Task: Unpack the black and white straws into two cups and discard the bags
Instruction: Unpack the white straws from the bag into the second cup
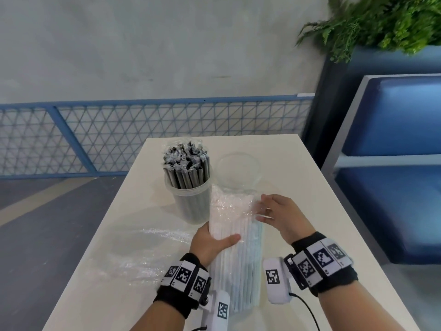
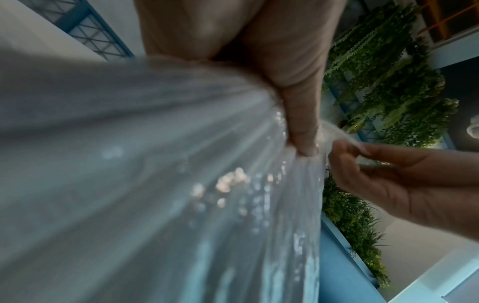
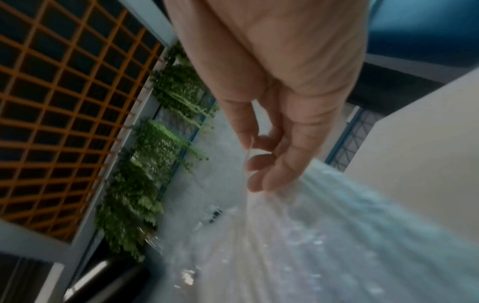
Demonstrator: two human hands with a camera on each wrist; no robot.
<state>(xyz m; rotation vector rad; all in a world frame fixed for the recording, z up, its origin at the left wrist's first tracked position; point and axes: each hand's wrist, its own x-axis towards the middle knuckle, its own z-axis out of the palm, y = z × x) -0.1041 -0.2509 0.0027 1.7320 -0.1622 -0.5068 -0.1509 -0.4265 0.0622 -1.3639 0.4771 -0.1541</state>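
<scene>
Two hands work a bagged bundle of white straws (image 1: 235,240). Left hand (image 1: 211,242) clasps it; right hand (image 1: 280,217) pinches its plastic bag (image 1: 229,206).

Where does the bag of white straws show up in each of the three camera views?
Head: bag of white straws at lower centre, between both hands.
Left wrist: fills the left and centre, under the left hand's thumb.
Right wrist: lower right, below the right hand's fingertips.
Shared landmark: the green ferns.

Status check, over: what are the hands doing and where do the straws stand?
Left hand grips white straw bundle. Right hand pinches its bag. Black straws cupped; empty cup behind, unobstructed.
</scene>
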